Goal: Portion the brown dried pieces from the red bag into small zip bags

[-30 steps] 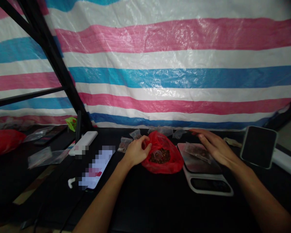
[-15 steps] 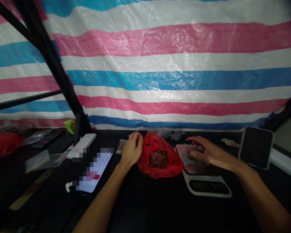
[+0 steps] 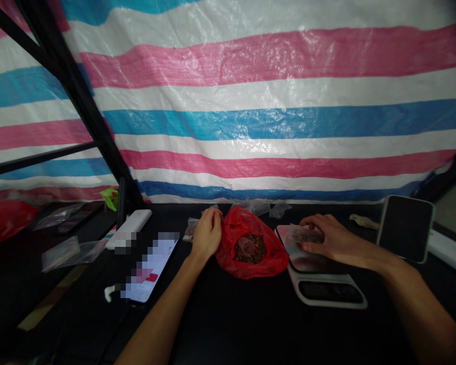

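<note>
A red plastic bag stands open on the table, with small brown pieces and a small clear cup inside. My left hand is at its left side, fingers curled in at the bag's edge; the fingertips are partly hidden. To the right, my right hand grips a small clear plastic bag with something brownish in it, over the metal plate of a kitchen scale. The scale's display looks dark.
A lit phone, a white power bank and a white earbud lie left. Clear bags lie behind the red bag. A dark-screened device stands right. Another red bag is far left. A striped sheet hangs behind.
My right hand has drawn its fingers closer round the clear bag, whose brownish contents now show more. My left hand stays beside the red bag. The view has shifted slightly.
</note>
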`<action>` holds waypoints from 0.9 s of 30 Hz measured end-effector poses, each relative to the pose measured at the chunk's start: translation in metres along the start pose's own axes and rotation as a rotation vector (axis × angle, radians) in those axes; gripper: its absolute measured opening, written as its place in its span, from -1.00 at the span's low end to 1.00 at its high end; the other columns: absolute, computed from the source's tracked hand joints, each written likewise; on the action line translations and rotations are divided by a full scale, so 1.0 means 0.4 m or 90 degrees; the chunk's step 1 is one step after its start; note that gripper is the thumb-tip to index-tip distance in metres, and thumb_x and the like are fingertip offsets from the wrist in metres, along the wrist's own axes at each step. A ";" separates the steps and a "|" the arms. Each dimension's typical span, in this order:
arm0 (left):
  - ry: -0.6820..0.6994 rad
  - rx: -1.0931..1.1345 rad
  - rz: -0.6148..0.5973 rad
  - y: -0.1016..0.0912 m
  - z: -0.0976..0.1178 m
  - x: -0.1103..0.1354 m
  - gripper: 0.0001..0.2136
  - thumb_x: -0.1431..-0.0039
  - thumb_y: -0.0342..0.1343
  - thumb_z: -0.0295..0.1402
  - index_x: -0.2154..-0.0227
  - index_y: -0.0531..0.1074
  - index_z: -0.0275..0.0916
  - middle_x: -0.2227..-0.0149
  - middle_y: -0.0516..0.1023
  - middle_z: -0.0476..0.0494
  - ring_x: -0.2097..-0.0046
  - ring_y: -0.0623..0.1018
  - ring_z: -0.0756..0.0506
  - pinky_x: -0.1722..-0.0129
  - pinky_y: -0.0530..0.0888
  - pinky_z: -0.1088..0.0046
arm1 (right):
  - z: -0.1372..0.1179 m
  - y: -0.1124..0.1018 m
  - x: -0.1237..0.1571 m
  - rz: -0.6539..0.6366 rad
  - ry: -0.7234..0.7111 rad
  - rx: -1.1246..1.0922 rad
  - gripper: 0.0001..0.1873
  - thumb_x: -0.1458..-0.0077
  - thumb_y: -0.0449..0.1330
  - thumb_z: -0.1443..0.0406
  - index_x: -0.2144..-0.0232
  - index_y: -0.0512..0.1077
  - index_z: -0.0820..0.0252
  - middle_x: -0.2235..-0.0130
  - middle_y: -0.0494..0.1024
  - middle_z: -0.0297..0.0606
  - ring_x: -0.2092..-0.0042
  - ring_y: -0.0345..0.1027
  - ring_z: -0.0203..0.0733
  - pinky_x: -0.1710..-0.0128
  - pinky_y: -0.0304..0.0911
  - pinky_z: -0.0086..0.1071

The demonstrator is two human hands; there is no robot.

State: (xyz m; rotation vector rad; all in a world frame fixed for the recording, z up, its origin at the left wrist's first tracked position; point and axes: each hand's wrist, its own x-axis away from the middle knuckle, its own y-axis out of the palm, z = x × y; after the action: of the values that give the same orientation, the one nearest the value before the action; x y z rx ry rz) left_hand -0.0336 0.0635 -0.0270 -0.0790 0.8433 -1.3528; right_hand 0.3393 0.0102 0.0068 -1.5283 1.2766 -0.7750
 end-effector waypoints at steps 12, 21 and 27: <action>-0.005 0.010 -0.008 0.005 0.009 0.004 -0.76 -0.40 -0.11 -0.37 0.27 0.47 -0.17 0.20 0.59 -0.12 0.11 0.57 -0.14 0.04 0.42 0.32 | -0.178 0.042 -0.027 0.136 -0.162 -0.060 -0.67 -0.34 0.13 0.10 -0.10 0.43 -0.03 -0.05 0.56 -0.17 -0.01 0.49 0.01 0.00 0.41 -0.15; -0.038 -0.013 -0.049 0.001 0.021 0.008 -0.75 -0.40 -0.10 -0.34 0.31 0.48 -0.14 0.28 0.63 -0.06 0.21 0.60 -0.11 0.19 0.39 0.41 | -0.259 0.069 -0.022 0.123 -0.178 0.081 -0.82 -0.36 0.12 0.14 0.11 0.51 -0.06 0.14 0.66 -0.31 0.13 0.52 -0.04 0.11 0.31 -0.11; -0.042 -0.021 -0.049 -0.003 0.028 0.007 -0.74 -0.41 -0.10 -0.32 0.32 0.48 -0.14 0.30 0.63 -0.05 0.22 0.61 -0.11 0.20 0.38 0.42 | -0.254 0.065 -0.024 0.159 -0.157 0.051 -0.78 -0.30 0.19 0.10 0.05 0.51 -0.08 0.12 0.67 -0.29 0.14 0.50 -0.04 0.10 0.30 -0.14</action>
State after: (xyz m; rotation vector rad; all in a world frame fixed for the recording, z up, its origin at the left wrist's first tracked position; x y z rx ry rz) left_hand -0.0281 0.0560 -0.0198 -0.1820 0.8134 -1.4014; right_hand 0.2361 -0.0078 0.0172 -1.3233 1.2076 -0.4566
